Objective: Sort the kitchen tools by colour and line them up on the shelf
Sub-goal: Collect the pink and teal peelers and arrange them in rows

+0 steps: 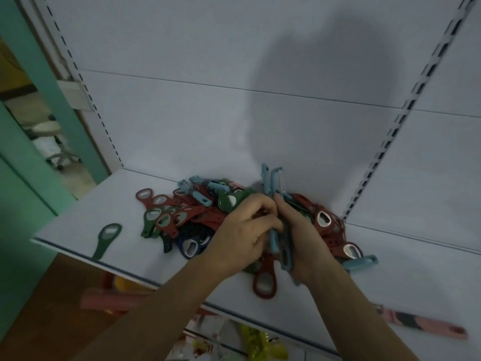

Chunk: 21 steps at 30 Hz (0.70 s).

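**Both hands grip a bundle of light-blue peelers over the mixed pile**

At the far left of the white shelf (78,225), a single green bottle opener (108,239) lies alone near the front edge, well apart from everything else. To its right sits the pile of kitchen tools (179,214), a tangle of red, green, dark-blue and light-blue pieces heaped close to the back panel (182,113).

The left hand (242,233) reaches in over the middle of the pile. Its fingers are curled round the handles of a bundle of light-blue peelers (274,183). The right hand (304,241) is pressed against the left one, its fingers wrapped round the same bundle from the other side. The peeler heads stick up above both hands, and the handle ends poke out below them.

Beneath the hands a red opener (265,280) lies flat with its ring toward the shelf's front edge. More red openers (328,222) are stacked to the right of the right hand, and a light-blue tool (360,263) lies just beside that wrist. At the far right, near the front edge, a pink tool (426,325) lies on its own.
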### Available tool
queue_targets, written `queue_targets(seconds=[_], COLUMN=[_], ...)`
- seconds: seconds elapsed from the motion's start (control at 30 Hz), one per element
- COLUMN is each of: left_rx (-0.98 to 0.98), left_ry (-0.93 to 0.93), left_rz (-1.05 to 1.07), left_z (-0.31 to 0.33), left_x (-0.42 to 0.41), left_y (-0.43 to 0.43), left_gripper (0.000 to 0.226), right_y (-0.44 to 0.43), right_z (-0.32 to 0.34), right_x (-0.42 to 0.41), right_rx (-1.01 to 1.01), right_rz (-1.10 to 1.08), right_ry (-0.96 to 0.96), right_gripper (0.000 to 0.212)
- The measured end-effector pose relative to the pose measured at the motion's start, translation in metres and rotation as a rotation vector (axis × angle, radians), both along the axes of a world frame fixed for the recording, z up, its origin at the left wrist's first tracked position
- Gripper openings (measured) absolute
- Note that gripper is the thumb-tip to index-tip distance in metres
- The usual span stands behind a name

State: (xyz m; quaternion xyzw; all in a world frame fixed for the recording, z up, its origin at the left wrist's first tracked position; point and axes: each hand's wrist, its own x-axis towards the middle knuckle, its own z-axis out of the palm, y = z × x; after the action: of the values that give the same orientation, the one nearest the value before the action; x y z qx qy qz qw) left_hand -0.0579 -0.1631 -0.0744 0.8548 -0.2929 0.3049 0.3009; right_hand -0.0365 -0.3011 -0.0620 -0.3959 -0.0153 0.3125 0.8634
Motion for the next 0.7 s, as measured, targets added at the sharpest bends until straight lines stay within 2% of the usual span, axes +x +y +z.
queue_targets(seconds=[0.1,0.2,0.3,0.37,0.47,0.53,0.6,0.7], left_rx=[-0.009,-0.197,-0.390,-0.475,-0.347,-0.147,-0.018,-0.091], left_ry=[-0.020,0.004,0.050,0.219,0.633,0.887,0.961,0.998], left_rz=[-0.007,0.065,0.246,0.430,0.644,0.717,0.707,0.639], left_z=[-0.004,-0.003,-0.008,-0.014,-0.016,-0.014,-0.015,-0.018], left_x=[-0.005,-0.010,-0.002,0.016,0.052,0.073,0.086,0.093], left_y=[0.029,0.057,0.090,0.117,0.145,0.148,0.148,0.158], left_gripper=[0.022,0.025,0.022,0.021,0.015,0.038,0.046,0.028], right_y=[0.012,0.038,0.071,0.092,0.124,0.146,0.161,0.170], right_z=[0.002,0.008,0.014,0.018,0.030,0.033,0.029,0.023], right_x=[0.014,0.022,0.041,0.066,0.106,0.126,0.139,0.147], right_rx=[-0.154,-0.546,-0.815,-1.027,-1.352,-1.556,-1.771,-1.869], right_rz=[-0.018,-0.100,-0.068,-0.044,0.024,0.176,0.400,0.535], right_ry=[-0.142,-0.515,-0.786,-0.906,-1.153,-1.246,-1.291,-1.310], right_gripper=[0.027,0.016,0.003,0.011,0.015,0.020,0.032,0.028])
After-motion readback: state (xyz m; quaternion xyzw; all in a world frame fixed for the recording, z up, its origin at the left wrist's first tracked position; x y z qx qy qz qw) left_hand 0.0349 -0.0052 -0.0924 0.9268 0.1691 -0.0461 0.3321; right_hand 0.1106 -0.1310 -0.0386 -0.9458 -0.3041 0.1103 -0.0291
